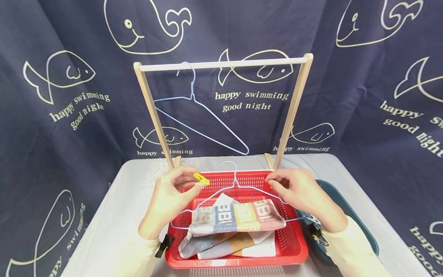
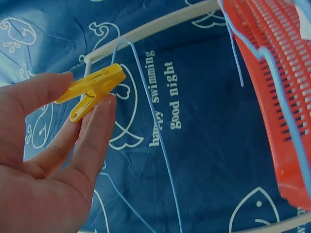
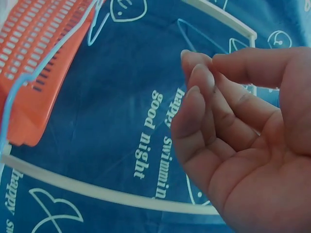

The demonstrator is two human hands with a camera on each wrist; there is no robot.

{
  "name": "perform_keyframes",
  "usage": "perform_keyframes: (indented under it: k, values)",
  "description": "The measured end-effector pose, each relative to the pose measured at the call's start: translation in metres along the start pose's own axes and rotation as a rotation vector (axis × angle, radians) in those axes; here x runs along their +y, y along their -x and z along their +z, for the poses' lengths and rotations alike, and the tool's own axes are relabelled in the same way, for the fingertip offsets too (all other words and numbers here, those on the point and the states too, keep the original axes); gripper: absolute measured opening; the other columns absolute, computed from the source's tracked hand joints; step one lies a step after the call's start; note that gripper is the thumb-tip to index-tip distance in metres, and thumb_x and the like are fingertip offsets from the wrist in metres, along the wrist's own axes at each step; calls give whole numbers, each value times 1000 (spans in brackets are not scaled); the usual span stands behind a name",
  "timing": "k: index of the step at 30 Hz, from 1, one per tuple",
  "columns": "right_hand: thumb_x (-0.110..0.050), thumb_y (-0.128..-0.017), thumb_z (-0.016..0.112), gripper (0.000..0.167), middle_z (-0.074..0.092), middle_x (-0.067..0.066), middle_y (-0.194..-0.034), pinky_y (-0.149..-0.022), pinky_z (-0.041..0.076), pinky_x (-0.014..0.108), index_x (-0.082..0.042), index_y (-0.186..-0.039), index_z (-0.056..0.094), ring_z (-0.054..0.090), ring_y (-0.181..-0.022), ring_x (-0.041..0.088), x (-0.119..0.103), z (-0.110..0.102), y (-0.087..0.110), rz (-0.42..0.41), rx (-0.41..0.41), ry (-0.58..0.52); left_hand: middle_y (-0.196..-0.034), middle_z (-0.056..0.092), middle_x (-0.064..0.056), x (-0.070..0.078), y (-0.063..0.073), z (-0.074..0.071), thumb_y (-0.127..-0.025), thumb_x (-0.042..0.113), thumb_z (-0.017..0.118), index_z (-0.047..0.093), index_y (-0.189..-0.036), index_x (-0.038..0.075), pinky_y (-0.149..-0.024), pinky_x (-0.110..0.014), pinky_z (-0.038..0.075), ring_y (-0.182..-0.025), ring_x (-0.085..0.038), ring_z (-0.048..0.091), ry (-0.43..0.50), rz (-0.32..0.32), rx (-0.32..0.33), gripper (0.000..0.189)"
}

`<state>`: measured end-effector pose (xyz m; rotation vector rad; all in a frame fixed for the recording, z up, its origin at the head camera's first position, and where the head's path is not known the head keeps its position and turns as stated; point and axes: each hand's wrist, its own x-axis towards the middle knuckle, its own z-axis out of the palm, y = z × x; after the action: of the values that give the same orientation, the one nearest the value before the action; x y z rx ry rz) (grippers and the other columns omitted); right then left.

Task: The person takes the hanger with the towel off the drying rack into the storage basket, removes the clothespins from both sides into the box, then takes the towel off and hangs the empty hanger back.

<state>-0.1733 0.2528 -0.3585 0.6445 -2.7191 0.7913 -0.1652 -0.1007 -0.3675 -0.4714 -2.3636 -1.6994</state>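
Observation:
My left hand (image 1: 169, 196) pinches a yellow clothespin (image 1: 201, 179) between thumb and fingertips, above the left side of a red basket (image 1: 238, 263). In the left wrist view the clothespin (image 2: 95, 90) touches no cloth or wire. Across from it, my right hand (image 1: 300, 190) hovers over the basket's right side, its fingers loosely bent and holding nothing. Between the hands lies a pale blue wire hanger (image 1: 236, 184) with a striped, lettered cloth (image 1: 238, 219) folded over its lower bar. Beneath it, another folded cloth (image 1: 235, 246) rests in the basket.
Behind the basket stands a wooden rack (image 1: 221, 64) with a white rail, and a bare blue hanger (image 1: 221, 125) hangs from its left part. A dark teal basin (image 1: 360, 221) sits to the right, partly behind my right arm. A white table (image 1: 138, 181) supports everything.

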Motion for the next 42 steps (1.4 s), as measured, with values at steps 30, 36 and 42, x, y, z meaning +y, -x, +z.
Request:
perform_keyframes:
  k: [30, 36, 42]
  values:
    - [-17, -90, 81, 24, 72, -22, -90, -74, 56, 23, -29, -109, 76, 67, -80, -6, -45, 40, -23, -213, -101, -206, -108, 76, -19, -2, 5, 31, -80, -2, 86, 71, -111, 5, -85, -37, 61, -100, -35, 76, 324, -68, -183, 35]
    - [-19, -89, 83, 22, 72, -24, -90, -74, 56, 23, -31, -106, 75, 66, -81, -6, -47, 43, -23, -219, -102, -214, -107, 78, -15, -4, 5, 33, -80, -1, 86, 70, -110, 7, -85, -37, 61, -99, -30, 77, 320, -81, -184, 35]
    - [-17, -89, 83, 22, 74, -21, -89, -75, 57, 24, -32, -103, 75, 67, -81, -6, -47, 46, -24, -232, -94, -236, -108, 77, -18, -6, 4, 34, -81, 2, 87, 70, -111, 8, -85, -36, 61, -98, -25, 77, 298, -69, -192, 35]
